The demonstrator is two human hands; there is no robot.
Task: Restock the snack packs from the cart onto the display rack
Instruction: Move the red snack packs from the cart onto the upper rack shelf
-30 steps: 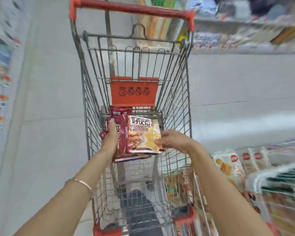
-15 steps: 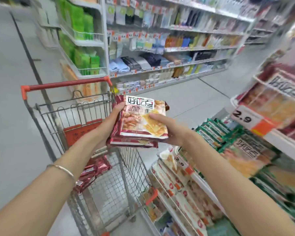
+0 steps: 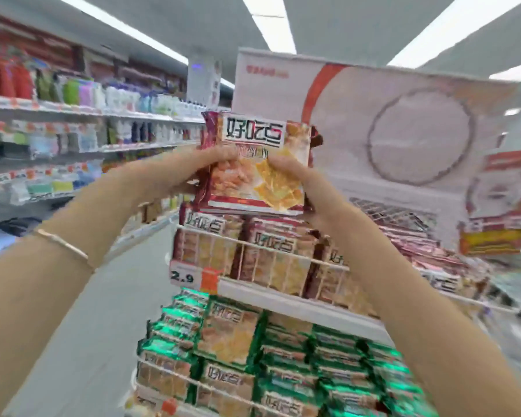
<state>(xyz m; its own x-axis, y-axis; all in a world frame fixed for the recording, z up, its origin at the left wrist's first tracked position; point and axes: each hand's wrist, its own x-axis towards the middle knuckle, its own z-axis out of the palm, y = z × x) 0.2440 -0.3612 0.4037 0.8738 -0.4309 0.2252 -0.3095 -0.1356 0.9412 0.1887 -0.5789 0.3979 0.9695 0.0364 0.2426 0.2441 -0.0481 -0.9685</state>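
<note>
Both hands (image 3: 190, 173) grip snack packs (image 3: 257, 167) — above display rack (image 3: 298, 305).

The held pack (image 3: 247, 182) reads "好吃点"; so do the shelved packs (image 3: 275, 260). The price tag (image 3: 182, 276) reads "2.9".

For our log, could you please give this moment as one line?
left hand, right hand: grip red snack packs | over display rack top tier | unplaced

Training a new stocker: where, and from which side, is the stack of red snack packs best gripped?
Likely the side edges, one hand from each side, as the left hand and right hand do: the red snack packs are flat and upright, so pinching both edges keeps them together.
</note>
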